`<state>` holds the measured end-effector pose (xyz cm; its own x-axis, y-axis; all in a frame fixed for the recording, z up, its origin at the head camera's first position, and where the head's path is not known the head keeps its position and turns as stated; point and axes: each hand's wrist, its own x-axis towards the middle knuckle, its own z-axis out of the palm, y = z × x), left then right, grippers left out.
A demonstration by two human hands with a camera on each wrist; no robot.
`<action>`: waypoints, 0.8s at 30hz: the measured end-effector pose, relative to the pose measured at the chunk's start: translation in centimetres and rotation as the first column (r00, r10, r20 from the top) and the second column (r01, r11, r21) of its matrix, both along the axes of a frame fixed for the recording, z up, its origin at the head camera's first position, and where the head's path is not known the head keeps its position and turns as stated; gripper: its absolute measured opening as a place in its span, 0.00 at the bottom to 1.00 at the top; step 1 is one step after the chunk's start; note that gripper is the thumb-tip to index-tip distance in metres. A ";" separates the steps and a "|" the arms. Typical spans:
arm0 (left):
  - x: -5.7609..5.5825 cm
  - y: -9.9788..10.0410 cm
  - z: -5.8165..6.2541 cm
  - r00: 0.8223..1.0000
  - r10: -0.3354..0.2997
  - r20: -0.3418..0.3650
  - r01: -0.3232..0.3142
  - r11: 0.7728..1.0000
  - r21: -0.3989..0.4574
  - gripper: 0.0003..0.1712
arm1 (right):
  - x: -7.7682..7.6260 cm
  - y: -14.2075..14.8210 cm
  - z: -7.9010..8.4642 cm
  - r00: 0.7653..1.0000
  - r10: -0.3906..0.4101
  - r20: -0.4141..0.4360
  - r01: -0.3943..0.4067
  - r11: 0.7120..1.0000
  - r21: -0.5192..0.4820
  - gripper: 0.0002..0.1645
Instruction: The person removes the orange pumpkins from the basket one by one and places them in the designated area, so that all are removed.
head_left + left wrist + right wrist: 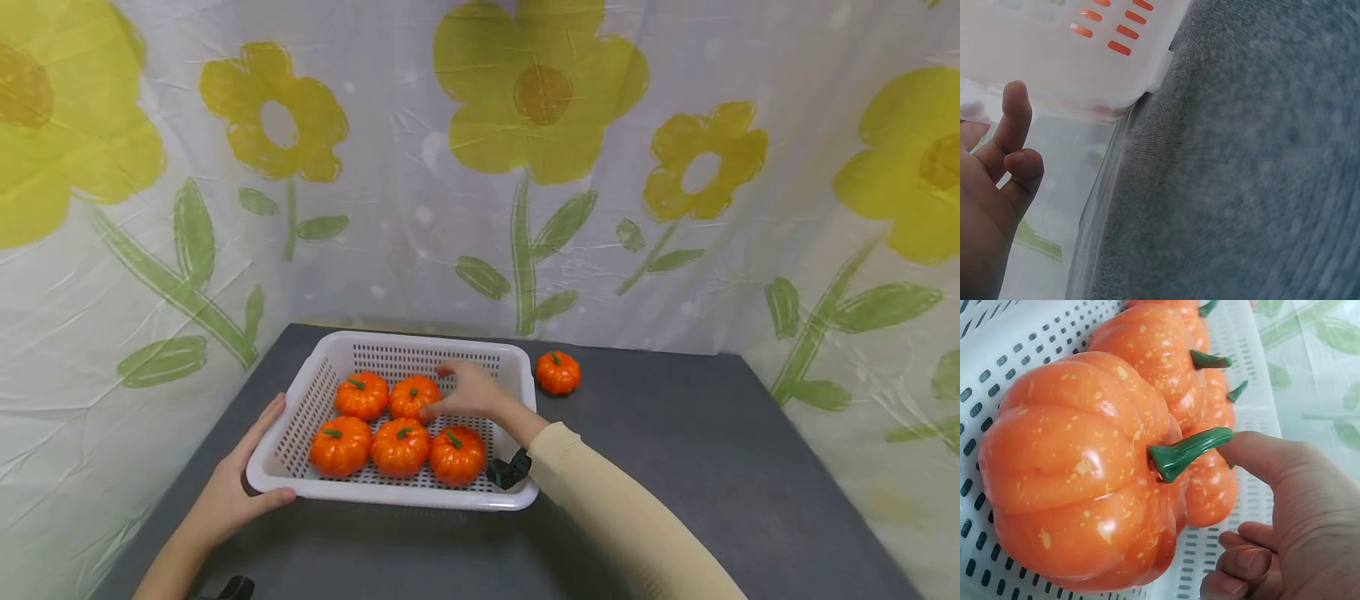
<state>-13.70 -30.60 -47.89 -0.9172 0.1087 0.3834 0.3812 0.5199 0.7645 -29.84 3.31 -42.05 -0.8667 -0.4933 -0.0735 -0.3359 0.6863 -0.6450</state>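
A white plastic basket (397, 496) with slotted walls contains several small orange pumpkins with green stems. Three stand along its near side, two behind them. At its left end my left hand (225, 500) holds the near corner, thumb along the front rim and fingers on the side wall. The left wrist view shows two bent fingers below the wall (1035, 56). Inside the basket, my right hand (472, 392) has thumb and fingers spread beside the rear right pumpkin (413, 397). In the right wrist view, the thumb appears just beyond the stem of the nearest pumpkin (1079, 475).
Another orange pumpkin (557, 372) sits on the dark grey table (675, 450), just outside the basket's right end near the back. A pale curtain (390, 250) printed with yellow flowers encloses the table's back and sides. A black wrist device (510, 469) overlaps the basket's right front corner.
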 end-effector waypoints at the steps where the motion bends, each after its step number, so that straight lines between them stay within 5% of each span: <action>1: 0.0 0.0 0.0 1.000 0.001 0.002 -0.001 1.000 -0.003 0.67 | 0.0 0.0 -0.1 1.000 0.002 0.009 -0.002 1.000 0.013 0.49; 18: -0.1 -0.1 -0.2 1.000 -0.004 0.001 0.004 1.000 0.006 0.66 | -0.2 -0.4 -0.7 0.999 0.050 0.017 -0.052 0.983 0.175 0.48; 24: -0.1 -0.1 -0.3 1.000 -0.013 -0.009 0.013 1.000 0.024 0.67 | -0.1 -0.7 -0.7 0.999 0.023 0.038 -0.029 0.989 0.148 0.50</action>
